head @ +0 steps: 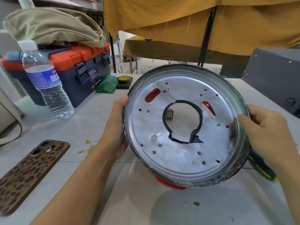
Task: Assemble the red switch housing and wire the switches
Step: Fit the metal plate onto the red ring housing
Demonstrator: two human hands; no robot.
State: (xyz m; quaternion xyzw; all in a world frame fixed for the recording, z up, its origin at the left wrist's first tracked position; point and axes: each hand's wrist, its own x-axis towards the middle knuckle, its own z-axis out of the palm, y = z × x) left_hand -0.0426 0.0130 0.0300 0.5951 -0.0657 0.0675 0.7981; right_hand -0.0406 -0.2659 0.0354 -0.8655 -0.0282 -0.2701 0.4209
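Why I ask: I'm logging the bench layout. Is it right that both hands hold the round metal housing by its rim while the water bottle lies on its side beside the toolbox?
Not quite. The head view shows the water bottle standing upright, not lying on its side, beside the toolbox. The rest holds: the left hand and right hand hold the round metal housing by its rim.

Both bare forearms reach forward from the bottom edge. The left hand (116, 127) grips the left rim of the round metal housing (178, 127), thumb on top. The right hand (266, 135) grips its right rim, fingers curled over the edge.
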